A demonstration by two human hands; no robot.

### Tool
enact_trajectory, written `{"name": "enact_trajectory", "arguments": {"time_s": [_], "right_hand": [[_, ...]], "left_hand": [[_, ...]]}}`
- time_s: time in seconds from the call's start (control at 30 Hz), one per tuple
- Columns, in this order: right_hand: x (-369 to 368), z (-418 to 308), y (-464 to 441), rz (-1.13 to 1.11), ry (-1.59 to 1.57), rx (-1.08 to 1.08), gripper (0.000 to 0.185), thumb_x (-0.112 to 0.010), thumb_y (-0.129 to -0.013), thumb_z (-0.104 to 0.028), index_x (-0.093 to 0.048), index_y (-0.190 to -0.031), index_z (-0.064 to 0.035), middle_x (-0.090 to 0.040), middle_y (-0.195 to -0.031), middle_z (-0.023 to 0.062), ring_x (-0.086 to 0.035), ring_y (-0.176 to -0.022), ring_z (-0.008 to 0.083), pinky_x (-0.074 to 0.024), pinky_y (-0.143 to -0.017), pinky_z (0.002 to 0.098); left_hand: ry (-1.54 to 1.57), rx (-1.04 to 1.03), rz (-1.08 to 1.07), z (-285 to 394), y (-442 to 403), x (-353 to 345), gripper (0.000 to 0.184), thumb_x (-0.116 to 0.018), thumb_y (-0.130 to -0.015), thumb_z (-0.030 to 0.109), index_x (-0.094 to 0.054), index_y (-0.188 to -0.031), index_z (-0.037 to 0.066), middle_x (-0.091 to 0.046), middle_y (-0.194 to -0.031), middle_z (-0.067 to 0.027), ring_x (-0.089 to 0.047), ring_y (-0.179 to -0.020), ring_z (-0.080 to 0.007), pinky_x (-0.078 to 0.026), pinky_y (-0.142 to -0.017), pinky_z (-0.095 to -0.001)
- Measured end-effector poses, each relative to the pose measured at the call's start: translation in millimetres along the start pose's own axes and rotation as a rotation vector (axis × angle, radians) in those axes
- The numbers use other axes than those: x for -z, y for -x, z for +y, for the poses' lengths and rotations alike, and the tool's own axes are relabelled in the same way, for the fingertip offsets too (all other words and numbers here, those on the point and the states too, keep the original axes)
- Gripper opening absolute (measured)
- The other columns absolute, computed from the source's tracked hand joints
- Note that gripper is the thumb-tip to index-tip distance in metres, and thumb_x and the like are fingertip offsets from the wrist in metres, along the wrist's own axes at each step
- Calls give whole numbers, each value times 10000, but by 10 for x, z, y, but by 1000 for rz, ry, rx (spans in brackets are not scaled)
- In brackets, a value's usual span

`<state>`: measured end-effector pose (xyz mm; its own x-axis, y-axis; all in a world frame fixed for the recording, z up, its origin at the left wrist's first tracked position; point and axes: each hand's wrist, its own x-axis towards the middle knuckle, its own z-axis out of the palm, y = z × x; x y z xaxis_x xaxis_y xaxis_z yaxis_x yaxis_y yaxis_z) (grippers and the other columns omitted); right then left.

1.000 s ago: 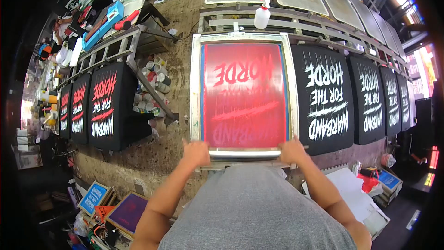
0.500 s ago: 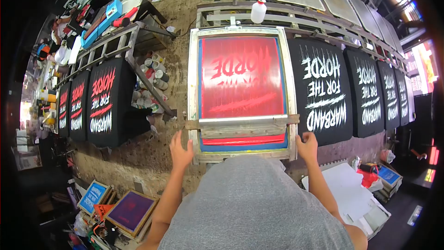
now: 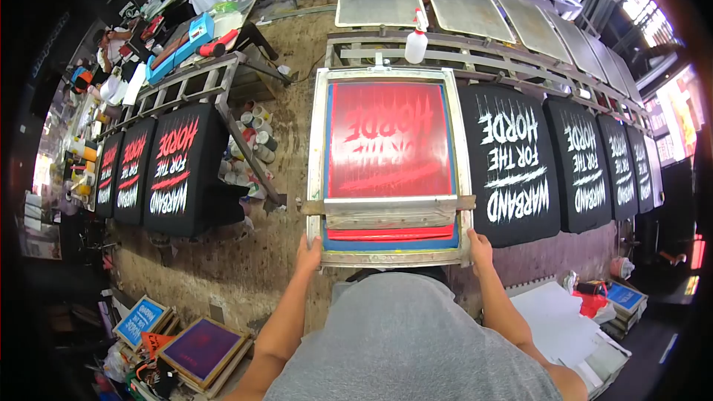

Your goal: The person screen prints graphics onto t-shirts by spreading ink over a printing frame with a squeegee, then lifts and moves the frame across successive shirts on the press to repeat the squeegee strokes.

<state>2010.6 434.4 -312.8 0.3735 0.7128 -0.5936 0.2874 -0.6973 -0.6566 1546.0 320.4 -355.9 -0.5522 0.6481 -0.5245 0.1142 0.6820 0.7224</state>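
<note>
A silk-screen frame point(image 3: 315, 156) lies before me, its mesh coated with red ink over mirrored lettering. Across its near part rests a wooden squeegee point(image 3: 390, 217), with a band of red ink just below it. My left hand point(image 3: 309, 254) is closed on the frame's near left corner, the thumb on the rim. On the near right corner, my right hand point(image 3: 480, 248) grips the frame in the same way. The undersides of both hands' fingers are hidden. Neither hand touches the squeegee.
Black shirts with white print point(image 3: 512, 163) lie in a row to the right. Black shirts with red and white print point(image 3: 172, 171) are on the left rack. A spray bottle point(image 3: 416, 46) stands beyond the screen. Framed screens point(image 3: 206, 350) are stacked low left.
Both hands have moved in from beside the screen and closed on its near corners. The view has shifted, and a person's hands now show at the top. The squeegee stays across the frame.
</note>
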Motion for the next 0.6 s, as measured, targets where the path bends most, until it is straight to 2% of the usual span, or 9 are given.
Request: {"name": "enact_trajectory", "arguments": {"time_s": [0.23, 0.37, 0.47, 0.53, 0.57, 0.6], "right_hand": [[34, -33, 62, 4, 1, 45, 584, -658, -944, -440, -655, -1241, 62, -691, -1184, 187, -630, -1104, 233, -468, -958, 359], [48, -63, 96, 25, 8, 52, 556, -655, -948, -423, -666, -1215, 65, -699, -1153, 176, -632, -1086, 230, -468, -952, 354], [75, -37, 58, -15, -52, 26, 592, -661, -933, -434, -640, -1243, 70, -677, -1181, 178, -626, -1086, 245, -466, -958, 368], [68, -128, 130, -15, -105, -2, 619, -663, -925, -443, -614, -1268, 70, -657, -1211, 182, -614, -1102, 250, -463, -963, 379], [72, -170, 156, -20, -157, -32, 649, -665, -916, -452, -587, -1294, 69, -637, -1240, 186, -602, -1118, 256, -461, -968, 390], [72, -154, 105, -25, -154, -27, 649, -665, -916, -452, -587, -1294, 69, -637, -1240, 186, -602, -1118, 256, -461, -968, 390]], "left_hand": [[63, 21, -17, 213, 154, 54, 699, -608, -970, 412, -407, -1534, 51, -553, -1437, -238, -529, -1344, -332, -401, -1105, -393], [55, -2, -44, 188, 135, 71, 716, -613, -967, 410, -395, -1536, 35, -542, -1453, -237, -527, -1347, -336, -410, -1100, -397], [9, -7, 14, 140, 12, 47, 695, -576, -974, 466, -457, -1484, 8, -575, -1404, -260, -549, -1317, -371, -422, -1081, -414], [-74, 61, -53, 172, -136, 83, 670, -514, -981, 525, -564, -1362, -23, -622, -1297, -307, -586, -1253, -414, -441, -1042, -444], [-69, 61, -48, 141, -133, 48, 670, -514, -981, 525, -564, -1362, -23, -622, -1297, -307, -586, -1253, -414, -441, -1042, -444], [-49, 54, 41, 355, 40, 50, 668, -481, -984, 544, -596, -1302, -32, -632, -1256, -319, -594, -1217, -441, -446, -1023, -466]]}}
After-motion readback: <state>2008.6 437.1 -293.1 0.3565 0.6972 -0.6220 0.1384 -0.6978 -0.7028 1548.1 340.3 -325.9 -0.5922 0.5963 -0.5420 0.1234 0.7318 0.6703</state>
